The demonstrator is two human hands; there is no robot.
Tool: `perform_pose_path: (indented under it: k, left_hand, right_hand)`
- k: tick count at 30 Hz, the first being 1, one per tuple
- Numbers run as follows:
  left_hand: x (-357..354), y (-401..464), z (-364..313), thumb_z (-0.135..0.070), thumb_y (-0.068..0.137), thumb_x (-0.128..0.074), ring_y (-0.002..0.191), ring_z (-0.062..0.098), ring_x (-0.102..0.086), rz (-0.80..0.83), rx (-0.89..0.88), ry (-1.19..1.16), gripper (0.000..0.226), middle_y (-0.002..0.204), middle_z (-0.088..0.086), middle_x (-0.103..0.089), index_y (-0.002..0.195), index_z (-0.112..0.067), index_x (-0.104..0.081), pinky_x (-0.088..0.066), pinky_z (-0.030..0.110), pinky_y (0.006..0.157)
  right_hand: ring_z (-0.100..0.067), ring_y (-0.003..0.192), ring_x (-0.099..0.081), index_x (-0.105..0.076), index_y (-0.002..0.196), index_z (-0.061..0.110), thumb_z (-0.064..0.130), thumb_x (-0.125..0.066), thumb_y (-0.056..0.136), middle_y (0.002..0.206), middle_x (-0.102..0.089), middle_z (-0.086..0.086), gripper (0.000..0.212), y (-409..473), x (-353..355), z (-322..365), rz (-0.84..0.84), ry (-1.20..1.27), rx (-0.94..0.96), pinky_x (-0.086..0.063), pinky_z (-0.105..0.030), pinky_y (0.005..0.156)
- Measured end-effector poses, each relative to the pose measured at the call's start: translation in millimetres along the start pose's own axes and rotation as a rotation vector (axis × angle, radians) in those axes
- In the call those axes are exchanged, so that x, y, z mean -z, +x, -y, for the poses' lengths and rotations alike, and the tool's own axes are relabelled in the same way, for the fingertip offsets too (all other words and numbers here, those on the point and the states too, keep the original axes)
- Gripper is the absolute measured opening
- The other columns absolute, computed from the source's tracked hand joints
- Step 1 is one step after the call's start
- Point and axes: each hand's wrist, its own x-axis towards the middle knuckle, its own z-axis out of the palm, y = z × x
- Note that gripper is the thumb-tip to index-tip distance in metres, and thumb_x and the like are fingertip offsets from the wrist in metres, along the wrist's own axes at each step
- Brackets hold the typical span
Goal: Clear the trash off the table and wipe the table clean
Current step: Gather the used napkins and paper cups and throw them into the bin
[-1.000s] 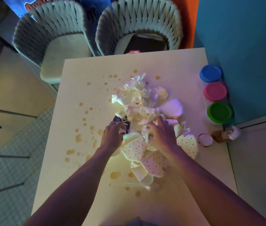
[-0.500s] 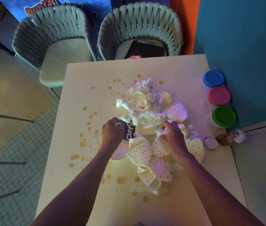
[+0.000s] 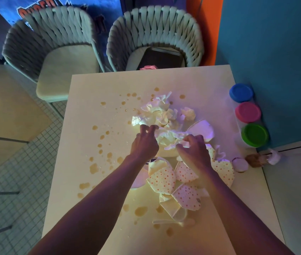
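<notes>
A heap of crumpled white tissues lies mid-table, with torn polka-dot paper cups nearer me and a white bowl-like piece to the right. Brown spill drops dot the cream table. My left hand reaches over the tissue heap's left edge, fingers spread and holding nothing. My right hand has its fingers curled round a crumpled tissue at the heap's near side. A clear plastic spoon lies by the near edge of the scraps.
Three tubs with a blue lid, a pink lid and a green lid line the right edge by the teal wall. A small white cup and brown scrap sit there. Two woven chairs stand beyond; one holds a dark tray.
Both hands moved away from me, from the polka-dot cups up to the tissues. The left hand let go of the dark labelled piece and opened; the right took hold of a tissue.
</notes>
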Motion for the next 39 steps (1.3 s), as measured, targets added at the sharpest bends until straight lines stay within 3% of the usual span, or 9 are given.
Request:
perform_pose_path:
  k: [3,7,14,23,28,30,33,37,39]
  left_hand:
    - [-13.2,10.8,-4.3,-0.013,0.097,-0.05,0.111,0.032,-0.052,0.046,-0.009,0.119,0.057,0.143,0.005,-0.032,0.147,-0.032,-0.032,-0.045,0.04,0.068]
    - [-26.7,17.5,-3.4,-0.021,0.098,-0.058,0.11,0.033,-0.052,0.05,0.024,0.192,0.051,0.135,0.007,-0.037,0.145,-0.024,-0.037,-0.051,0.042,0.07]
    - [-27.5,18.6,5.0,-0.028,0.093,-0.064,0.105,0.031,-0.055,0.016,-0.014,0.146,0.036,0.12,0.006,-0.047,0.126,-0.016,-0.056,-0.053,0.043,0.073]
    - [-10.9,-0.4,15.2,-0.033,0.087,-0.067,0.09,0.03,-0.06,-0.044,0.004,-0.046,0.032,0.112,0.002,-0.053,0.114,-0.015,-0.066,-0.04,0.032,0.07]
    - [1.7,-13.4,22.4,-0.024,0.083,-0.058,0.079,0.032,-0.06,-0.098,0.114,-0.222,0.012,0.088,0.002,-0.062,0.087,-0.014,-0.058,-0.043,0.034,0.065]
    - [7.0,-20.5,27.4,-0.022,0.082,-0.054,0.075,0.029,-0.063,-0.1,0.142,-0.307,0.013,0.089,0.002,-0.068,0.095,-0.024,-0.055,-0.053,0.038,0.062]
    - [13.3,-28.0,35.3,-0.01,0.083,-0.05,0.081,0.014,-0.067,-0.081,0.103,-0.328,0.047,0.097,-0.016,-0.072,0.115,-0.043,-0.058,-0.056,0.032,0.067]
    - [18.2,-27.7,46.4,-0.009,0.077,-0.051,0.078,0.016,-0.067,-0.12,0.224,-0.337,0.03,0.08,-0.01,-0.073,0.081,-0.033,-0.068,-0.051,0.029,0.061]
    - [21.3,-26.4,47.1,-0.016,0.079,-0.051,0.075,0.021,-0.063,-0.12,0.279,-0.303,0.019,0.081,-0.003,-0.071,0.079,-0.029,-0.065,-0.047,0.03,0.059]
  right_hand:
    - [-0.023,0.092,-0.065,-0.048,0.126,0.035,0.047,-0.068,0.08,0.128,-0.041,0.005,0.051,7.2,-5.6,0.9,-0.013,-0.101,0.057,-0.051,-0.035,0.078]
    - [-0.029,0.101,-0.064,-0.034,0.143,0.036,0.046,-0.074,0.08,0.141,-0.036,0.003,0.075,21.6,-16.7,1.7,0.026,-0.307,0.118,-0.049,-0.035,0.076]
    - [-0.032,0.11,-0.058,-0.042,0.137,0.029,0.024,-0.072,0.08,0.134,-0.043,-0.004,0.065,31.3,-32.0,-5.7,0.05,-0.409,0.097,-0.043,-0.035,0.07]
    - [-0.027,0.109,-0.059,-0.048,0.137,0.028,0.021,-0.066,0.079,0.126,-0.056,-0.002,0.061,26.9,-20.3,-11.4,0.023,-0.286,0.092,-0.046,-0.033,0.072]
    - [-0.027,0.102,-0.062,-0.057,0.132,0.027,0.023,-0.065,0.079,0.117,-0.061,-0.004,0.054,17.6,-14.2,-6.0,-0.018,-0.11,0.073,-0.048,-0.032,0.076]
    - [-0.028,0.1,-0.062,-0.064,0.125,0.022,0.02,-0.066,0.078,0.111,-0.063,-0.007,0.047,13.6,-12.5,-6.3,-0.045,-0.033,0.061,-0.047,-0.031,0.076]
    - [-0.029,0.091,-0.061,-0.069,0.11,0.015,0.019,-0.064,0.082,0.103,-0.065,-0.009,0.029,7.2,-7.1,-6.1,-0.071,0.073,0.03,-0.041,-0.029,0.071]
    - [-0.027,0.087,-0.064,-0.069,0.1,0.016,0.021,-0.063,0.083,0.096,-0.069,-0.006,0.018,-3.0,0.1,-7.1,-0.056,0.252,-0.081,-0.052,-0.036,0.075]
    - [-0.027,0.086,-0.068,-0.069,0.094,0.02,0.018,-0.062,0.079,0.091,-0.072,-0.004,0.017,-4.2,0.9,-9.2,-0.041,0.284,-0.125,-0.056,-0.038,0.074]
